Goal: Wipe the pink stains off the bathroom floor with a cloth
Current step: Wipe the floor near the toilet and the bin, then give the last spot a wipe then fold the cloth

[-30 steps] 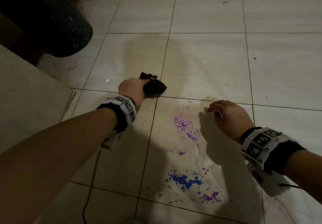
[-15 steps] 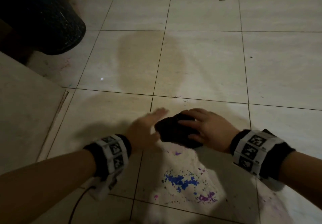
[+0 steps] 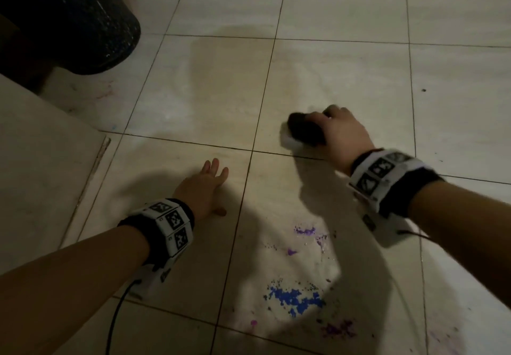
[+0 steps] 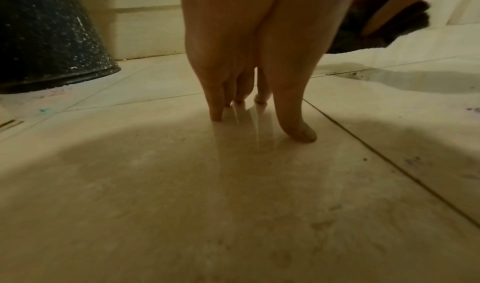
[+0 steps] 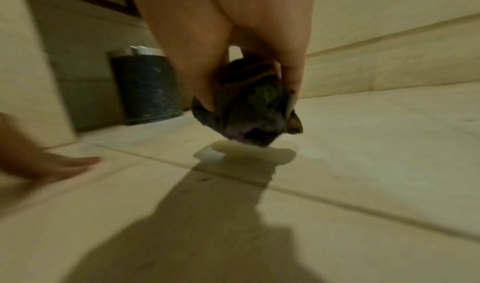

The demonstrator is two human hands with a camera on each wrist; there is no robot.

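Note:
My right hand (image 3: 336,131) grips a dark bunched cloth (image 3: 305,131) against the pale tiled floor (image 3: 193,84), just beyond a grout line. In the right wrist view the thumb and fingers (image 5: 202,86) curl round the cloth (image 5: 249,111), whose lowest tip meets the tile. Pink-purple stains (image 3: 305,230) lie on the tile nearer me, with more purple (image 3: 338,329) and a blue patch (image 3: 294,298) closer still. My left hand (image 3: 207,186) rests flat on the floor left of the stains, its fingers (image 4: 293,111) straight and touching the tile, holding nothing.
A dark speckled bin (image 3: 80,20) stands at the far left near the wall; the right wrist view shows it too (image 5: 146,88). A raised pale step (image 3: 36,155) borders the floor on the left. A cable (image 3: 116,316) trails from my left wrist.
The cloth passed from my left hand to my right, which swept it over the upper pink stains and away to the far right. My left hand let go and settled flat on the floor.

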